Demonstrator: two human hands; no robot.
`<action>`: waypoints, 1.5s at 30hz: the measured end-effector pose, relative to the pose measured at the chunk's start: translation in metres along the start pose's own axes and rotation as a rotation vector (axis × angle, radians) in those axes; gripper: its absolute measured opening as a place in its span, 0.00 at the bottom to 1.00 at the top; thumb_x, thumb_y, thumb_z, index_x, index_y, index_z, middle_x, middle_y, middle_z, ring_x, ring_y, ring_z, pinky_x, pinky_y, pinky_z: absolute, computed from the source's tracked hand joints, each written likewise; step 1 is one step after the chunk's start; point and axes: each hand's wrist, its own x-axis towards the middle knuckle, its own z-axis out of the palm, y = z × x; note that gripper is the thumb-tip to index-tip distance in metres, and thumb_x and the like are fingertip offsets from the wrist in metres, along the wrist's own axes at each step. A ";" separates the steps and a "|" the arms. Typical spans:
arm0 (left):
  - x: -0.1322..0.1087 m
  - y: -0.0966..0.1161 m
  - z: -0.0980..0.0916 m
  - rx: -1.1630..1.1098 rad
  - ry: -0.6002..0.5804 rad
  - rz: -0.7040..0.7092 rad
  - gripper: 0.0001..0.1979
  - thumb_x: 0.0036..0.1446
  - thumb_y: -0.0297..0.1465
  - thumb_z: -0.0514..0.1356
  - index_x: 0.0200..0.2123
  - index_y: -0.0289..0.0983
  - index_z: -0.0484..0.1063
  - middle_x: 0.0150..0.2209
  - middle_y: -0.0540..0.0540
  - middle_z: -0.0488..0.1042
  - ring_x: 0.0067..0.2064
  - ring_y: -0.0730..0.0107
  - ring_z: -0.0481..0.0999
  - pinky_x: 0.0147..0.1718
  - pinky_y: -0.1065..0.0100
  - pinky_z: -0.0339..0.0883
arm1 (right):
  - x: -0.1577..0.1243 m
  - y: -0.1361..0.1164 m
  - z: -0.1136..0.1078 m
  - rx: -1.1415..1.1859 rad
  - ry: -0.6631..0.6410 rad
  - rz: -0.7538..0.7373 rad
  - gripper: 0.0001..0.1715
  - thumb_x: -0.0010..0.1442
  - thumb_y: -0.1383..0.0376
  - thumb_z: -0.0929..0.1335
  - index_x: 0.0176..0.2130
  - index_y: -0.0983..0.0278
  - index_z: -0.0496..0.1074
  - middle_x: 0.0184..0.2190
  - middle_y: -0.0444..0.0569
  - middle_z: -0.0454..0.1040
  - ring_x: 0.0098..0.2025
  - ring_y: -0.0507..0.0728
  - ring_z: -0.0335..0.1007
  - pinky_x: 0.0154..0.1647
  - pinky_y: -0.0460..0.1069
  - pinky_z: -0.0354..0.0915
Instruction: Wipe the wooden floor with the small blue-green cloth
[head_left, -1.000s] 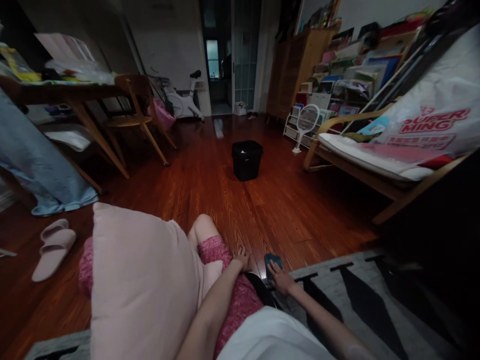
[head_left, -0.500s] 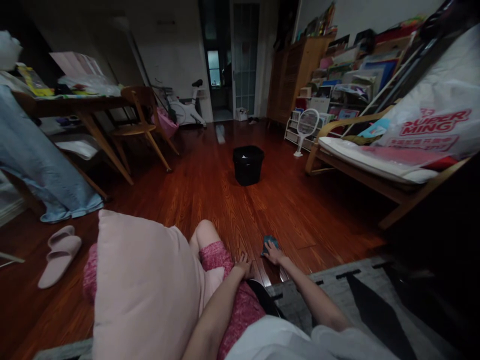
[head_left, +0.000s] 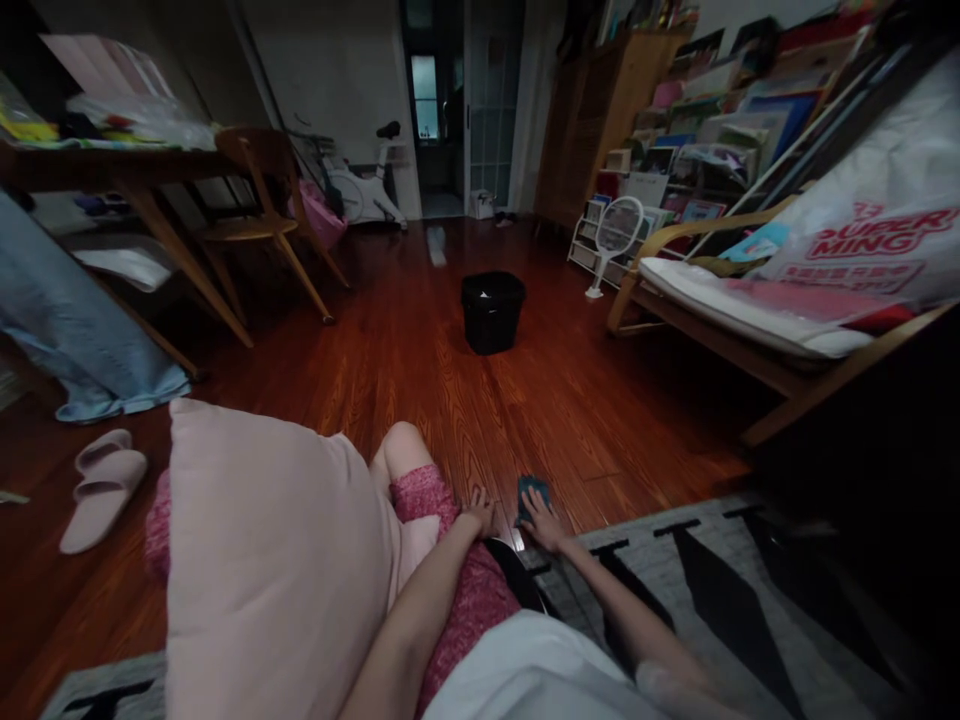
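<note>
My right hand (head_left: 542, 520) lies palm down on a dark teal cloth (head_left: 532, 497) on the wooden floor, its fingers spread over it. Part of the cloth is hidden under the palm. Beside it, my left hand (head_left: 478, 510) rests at the floor next to my leg in pink shorts, fingers apart and holding nothing. A large pale pink cushion (head_left: 277, 540) lies against my left side, across my lap. Farther out on the floor stands a black bin (head_left: 492, 315).
A grey and black patterned rug (head_left: 697, 560) lies to the right. A wooden armchair (head_left: 750, 320) holds a big plastic bag (head_left: 877, 220). Pink slippers (head_left: 105, 495), a wooden chair (head_left: 259, 225) and a table (head_left: 127, 165) stand to the left. An exercise bike (head_left: 367, 190) is at the back.
My right hand has drawn the cloth a little back towards me along the floor. My left hand stays by my leg. The head view has tilted slightly down.
</note>
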 end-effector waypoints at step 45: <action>0.015 -0.005 0.011 0.024 0.118 -0.072 0.45 0.58 0.42 0.54 0.74 0.35 0.40 0.75 0.36 0.33 0.74 0.50 0.35 0.68 0.38 0.31 | -0.031 -0.010 0.027 -0.062 -0.007 -0.284 0.42 0.64 0.61 0.61 0.73 0.58 0.47 0.75 0.50 0.40 0.76 0.59 0.32 0.73 0.61 0.38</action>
